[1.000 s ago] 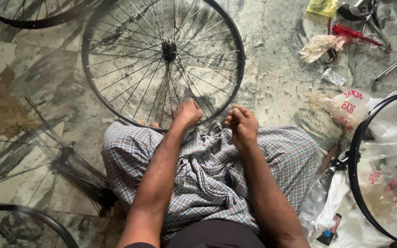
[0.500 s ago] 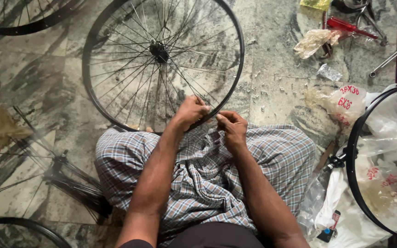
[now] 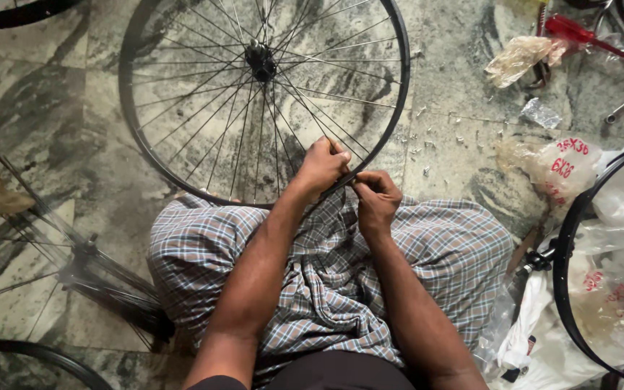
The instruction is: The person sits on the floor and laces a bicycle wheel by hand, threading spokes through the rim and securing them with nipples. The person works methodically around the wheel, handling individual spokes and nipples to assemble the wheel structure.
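Marble floor (image 3: 52, 108), spoked wheel (image 3: 182, 173), left hand (image 3: 323, 167), right hand (image 3: 377, 198) gripping rim

Seen from above, the left hand (image 3: 321, 167) grips the near rim of a spoked bicycle wheel (image 3: 182, 184) lying on the marble floor (image 3: 52, 108), while the right hand (image 3: 377, 198) pinches at the rim just beside it, over a checked cloth (image 3: 326, 274).

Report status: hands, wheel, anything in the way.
Left hand grips the spoked bicycle wheel at its near rim. Right hand pinches at the same spot. Nothing blocking; checked cloth beneath.
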